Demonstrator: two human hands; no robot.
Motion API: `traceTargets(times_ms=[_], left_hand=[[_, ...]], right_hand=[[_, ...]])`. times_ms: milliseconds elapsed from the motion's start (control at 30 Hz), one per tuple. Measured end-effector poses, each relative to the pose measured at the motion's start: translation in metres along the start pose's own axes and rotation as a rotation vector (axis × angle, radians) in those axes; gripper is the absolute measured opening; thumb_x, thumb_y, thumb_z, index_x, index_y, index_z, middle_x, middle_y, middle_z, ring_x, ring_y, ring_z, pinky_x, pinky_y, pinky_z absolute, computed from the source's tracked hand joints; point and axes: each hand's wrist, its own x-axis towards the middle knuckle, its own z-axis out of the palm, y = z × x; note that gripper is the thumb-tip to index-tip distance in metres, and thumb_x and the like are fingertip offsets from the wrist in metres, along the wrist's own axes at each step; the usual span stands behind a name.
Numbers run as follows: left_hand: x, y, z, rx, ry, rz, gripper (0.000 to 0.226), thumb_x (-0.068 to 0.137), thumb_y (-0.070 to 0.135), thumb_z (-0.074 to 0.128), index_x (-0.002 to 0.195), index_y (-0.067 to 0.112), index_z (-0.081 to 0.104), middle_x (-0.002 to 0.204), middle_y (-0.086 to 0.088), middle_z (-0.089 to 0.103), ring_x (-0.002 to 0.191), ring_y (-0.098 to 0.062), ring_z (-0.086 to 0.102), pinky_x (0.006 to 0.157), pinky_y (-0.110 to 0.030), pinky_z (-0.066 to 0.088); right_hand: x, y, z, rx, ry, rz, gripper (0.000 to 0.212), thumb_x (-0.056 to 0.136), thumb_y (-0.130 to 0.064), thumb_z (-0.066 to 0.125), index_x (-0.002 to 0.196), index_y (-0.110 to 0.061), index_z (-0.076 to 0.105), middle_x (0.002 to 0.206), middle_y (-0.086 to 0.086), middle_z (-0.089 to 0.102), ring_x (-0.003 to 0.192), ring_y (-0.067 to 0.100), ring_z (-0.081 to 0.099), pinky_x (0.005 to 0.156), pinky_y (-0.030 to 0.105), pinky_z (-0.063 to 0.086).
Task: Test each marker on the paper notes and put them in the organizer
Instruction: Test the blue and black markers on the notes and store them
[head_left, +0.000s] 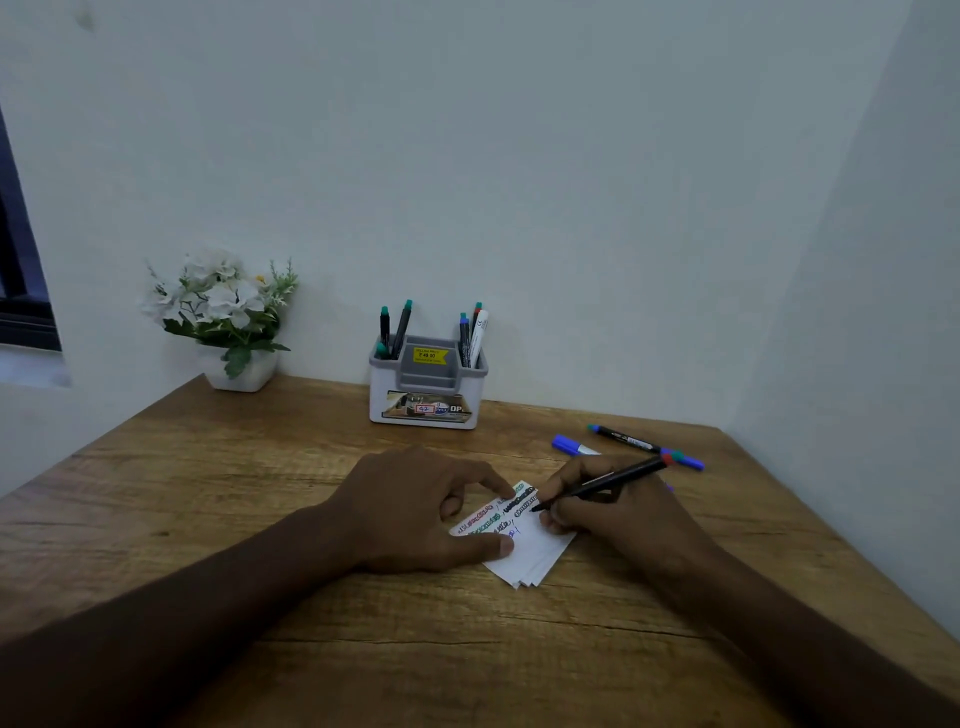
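At frame centre, the right hand (613, 512) is gripping a black marker (597, 484), tip touching the paper notes (524, 551), which the left hand (426, 512) is pinning flat with spread fingers. Testing is under way (scribbles already crowd the sheet). Next likely comes capping, then reaching up-frame to the organizer (427, 384) on the bench (260, 493).

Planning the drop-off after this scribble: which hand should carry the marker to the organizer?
Right. The right hand already grips the black marker, tip on the paper notes. The left hand is pinning those notes flat, and the organizer stands straight ahead.
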Motion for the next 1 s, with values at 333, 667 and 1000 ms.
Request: traceTargets(times_ms=[333, 667, 1000], left_hand=[[0.004, 0.001, -0.001, -0.003, 0.009, 0.007, 0.071, 0.074, 0.099, 0.040, 0.133, 0.062, 0.051, 0.068, 0.020, 0.060, 0.077, 0.007, 0.057, 0.055, -0.024, 0.035], [0.004, -0.003, -0.003, 0.025, -0.022, -0.001, 0.071, 0.077, 0.097, 0.044, 0.136, 0.058, 0.052, 0.066, 0.018, 0.059, 0.071, 0.003, 0.057, 0.055, -0.022, 0.033], [0.005, -0.003, 0.001, 0.001, -0.003, 0.007, 0.071, 0.076, 0.097, 0.043, 0.136, 0.059, 0.052, 0.067, 0.019, 0.059, 0.074, 0.006, 0.057, 0.054, -0.021, 0.031]], right_hand=[[0.004, 0.005, 0.001, -0.171, 0.034, -0.145, 0.014, 0.086, -0.012, 0.083, 0.086, -0.026, 0.084, 0.094, -0.018, 0.082, 0.092, -0.004, 0.076, 0.073, 0.013, 0.060], [0.009, 0.008, 0.002, -0.215, 0.013, -0.159, 0.011, 0.087, -0.017, 0.084, 0.086, -0.028, 0.083, 0.094, -0.026, 0.080, 0.094, -0.009, 0.073, 0.071, 0.007, 0.056], [0.008, 0.009, -0.002, -0.215, 0.048, -0.168, 0.012, 0.087, -0.015, 0.083, 0.086, -0.026, 0.084, 0.090, -0.023, 0.081, 0.088, -0.007, 0.074, 0.067, 0.007, 0.055]])
